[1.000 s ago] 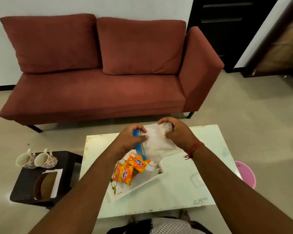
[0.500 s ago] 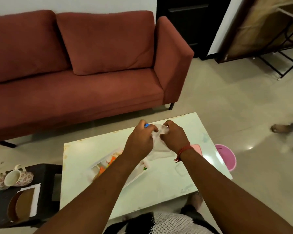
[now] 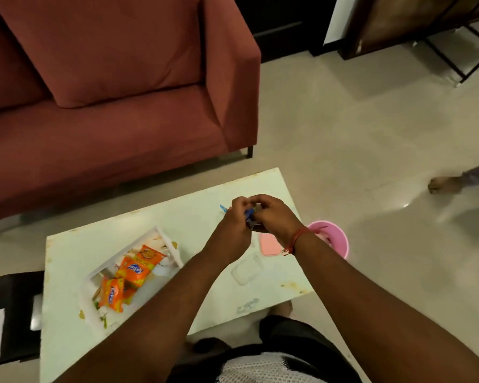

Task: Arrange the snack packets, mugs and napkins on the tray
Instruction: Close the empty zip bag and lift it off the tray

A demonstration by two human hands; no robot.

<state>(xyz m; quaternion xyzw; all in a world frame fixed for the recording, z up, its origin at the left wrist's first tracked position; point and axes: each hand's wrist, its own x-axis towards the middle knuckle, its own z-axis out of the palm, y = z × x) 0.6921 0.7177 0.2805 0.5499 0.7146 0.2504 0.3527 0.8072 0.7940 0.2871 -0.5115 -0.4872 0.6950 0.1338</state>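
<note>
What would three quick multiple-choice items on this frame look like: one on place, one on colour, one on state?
1. Where do the orange snack packets lie?
A. on the sofa
B. in the white tray
C. in the bucket

2. What colour is the bucket beside the table?
A. pink
B. green
C. black

3. What are the two hands doing?
A. resting flat on the table
B. each lifting a mug
C. closed together on a small blue-and-white thing

Answers:
1 B, the packets sit inside the tray's rim.
2 A, its rim shows pink past the table's right edge.
3 C, the left hand and right hand meet above the table with fingers pinched on it.
</note>
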